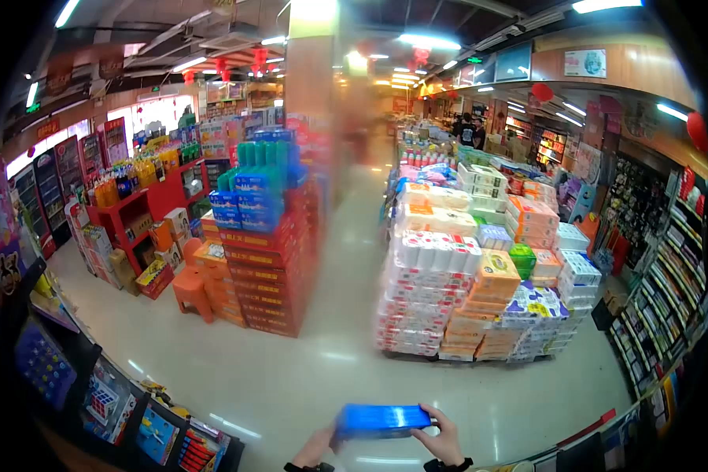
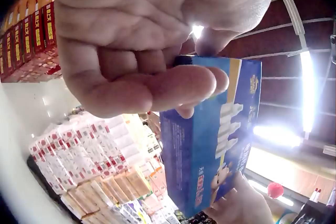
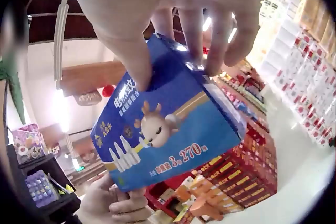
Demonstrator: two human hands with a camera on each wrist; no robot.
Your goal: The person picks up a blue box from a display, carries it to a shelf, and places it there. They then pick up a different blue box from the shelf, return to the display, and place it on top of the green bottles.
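A blue box [image 1: 383,419] with printed bottles and a cartoon animal is held between both hands, low in the head view. The left hand [image 1: 316,448] grips its left end; in the left wrist view that hand [image 2: 152,40] has its fingers curled round the box [image 2: 210,140]. At the other end the right hand [image 1: 442,437] pinches the box, thumb on the printed face and fingers over the far side, as the right wrist view shows of the hand [image 3: 178,19] and the box [image 3: 168,124].
Stacked tissue packs [image 1: 429,291] stand at the right, red cartons [image 1: 267,291] and an orange stool [image 1: 191,293] at the left. Shelves of small goods [image 1: 157,433] line the lower left. Bare floor [image 1: 330,354] lies between the stacks. Two people stand far back.
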